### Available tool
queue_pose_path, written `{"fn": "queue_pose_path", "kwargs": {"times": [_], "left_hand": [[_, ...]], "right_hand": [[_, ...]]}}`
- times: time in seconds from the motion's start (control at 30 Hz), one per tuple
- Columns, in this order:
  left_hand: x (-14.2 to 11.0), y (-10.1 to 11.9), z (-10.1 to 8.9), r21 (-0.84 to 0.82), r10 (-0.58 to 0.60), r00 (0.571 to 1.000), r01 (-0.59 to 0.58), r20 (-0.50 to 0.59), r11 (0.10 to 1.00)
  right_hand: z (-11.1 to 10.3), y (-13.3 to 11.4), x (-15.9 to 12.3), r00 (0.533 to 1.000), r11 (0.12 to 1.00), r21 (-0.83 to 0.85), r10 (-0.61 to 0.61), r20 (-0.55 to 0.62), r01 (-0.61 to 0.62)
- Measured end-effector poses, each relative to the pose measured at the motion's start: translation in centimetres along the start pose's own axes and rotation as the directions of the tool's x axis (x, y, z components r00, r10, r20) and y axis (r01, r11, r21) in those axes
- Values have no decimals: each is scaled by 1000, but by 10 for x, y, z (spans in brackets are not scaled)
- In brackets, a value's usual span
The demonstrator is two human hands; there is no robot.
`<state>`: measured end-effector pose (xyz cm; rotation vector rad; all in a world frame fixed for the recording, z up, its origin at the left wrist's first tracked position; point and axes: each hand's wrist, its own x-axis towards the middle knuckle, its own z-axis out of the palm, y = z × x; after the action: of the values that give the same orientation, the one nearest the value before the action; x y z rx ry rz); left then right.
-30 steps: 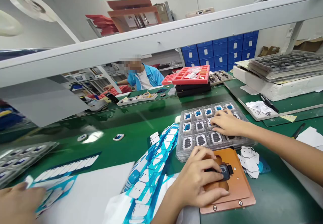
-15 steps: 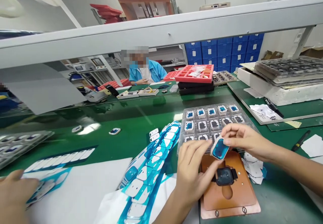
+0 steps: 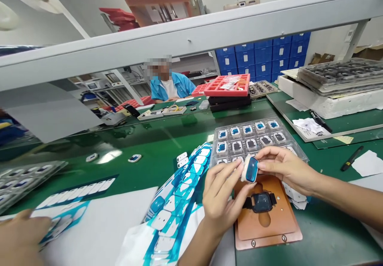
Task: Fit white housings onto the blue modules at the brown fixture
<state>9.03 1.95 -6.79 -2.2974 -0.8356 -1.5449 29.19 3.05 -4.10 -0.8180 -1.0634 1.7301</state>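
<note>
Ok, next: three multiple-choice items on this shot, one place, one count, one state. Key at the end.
1. Where is the black square module?
A. On the brown jig plate
B. In the red tray
C. On the white foam block

2. How many blue-faced units sit in the back row of the clear plastic tray?
A. Three
B. Five
C. Eight

3. What state is the blue-faced part in?
A. Lying in a tray pocket
B. Pressed onto the black square module
C. Held up between the left hand and the right hand

Key:
1 A: the module lies on the plate, strap stubs at its sides.
2 B: five units line the row farthest from the person.
3 C: fingers of both hands grip it, clear of the plate.
</note>
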Motion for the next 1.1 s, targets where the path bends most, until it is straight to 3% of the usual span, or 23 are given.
{"fn": "queue_pose_path", "kwargs": {"times": [0.17, 0.27, 0.5, 0.73, 1.1], "left_hand": [[3, 1, -4, 19, 154, 987, -155, 37, 988], [4, 3, -4, -32, 249, 967, -248, 46, 968], [7, 5, -9, -39, 231, 973, -232, -8, 972], [4, 6, -9, -36, 196, 977, -200, -86, 979], [4, 6, -6, -119, 134, 989, -140, -59, 983]], "right_hand": [[8, 0, -10, 979, 987, 131, 66, 192, -92], [9, 1, -13, 965, 984, 129, 90, 248, -125], [2, 3, -9, 882, 927, 237, 163, 443, -290], [6, 7, -10, 903, 934, 257, 126, 411, -248], [2, 12, -7, 895, 940, 272, 68, 441, -206]]}}
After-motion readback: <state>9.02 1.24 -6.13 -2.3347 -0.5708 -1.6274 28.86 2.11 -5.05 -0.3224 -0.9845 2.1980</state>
